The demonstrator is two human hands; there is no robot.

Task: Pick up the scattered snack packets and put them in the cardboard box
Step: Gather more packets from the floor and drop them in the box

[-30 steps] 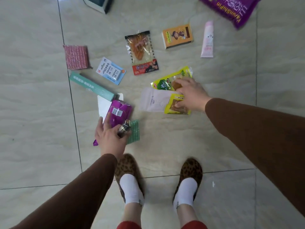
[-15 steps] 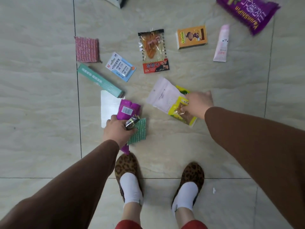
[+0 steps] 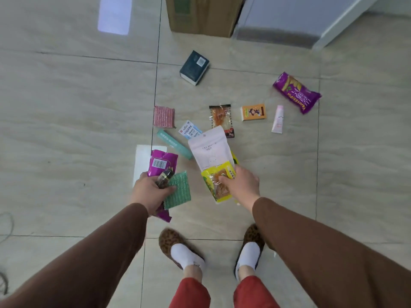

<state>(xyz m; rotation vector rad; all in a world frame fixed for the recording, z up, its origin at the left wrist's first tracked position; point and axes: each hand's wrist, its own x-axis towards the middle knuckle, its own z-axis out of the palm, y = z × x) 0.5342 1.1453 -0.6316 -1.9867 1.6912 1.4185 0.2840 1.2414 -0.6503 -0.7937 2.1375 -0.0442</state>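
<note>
1. A pale tiled floor [image 3: 66, 130] fills the view; the cardboard box [image 3: 203, 15] stands at the far edge, its top cut off by the frame, beside a grey cabinet [image 3: 289, 18].
2. The left hand [image 3: 150, 192] grips a magenta packet [image 3: 163, 165], a small dark packet [image 3: 165, 178] and a green mesh pad [image 3: 179, 192]; the magenta packet's lower end pokes out under the wrist.
3. The right hand [image 3: 242, 185] pinches a yellow packet [image 3: 216, 183] and a white pouch [image 3: 210, 150]; a green-yellow packet behind them is mostly hidden.
4. On the floor lie an orange snack packet [image 3: 220, 116], partly covered by the pouch, a purple bag [image 3: 295, 92], an orange box [image 3: 253, 112], a pink tube [image 3: 278, 118], and a dark box [image 3: 194, 67].
5. The print on the small blue card [image 3: 189, 128] is too small to read.
</note>
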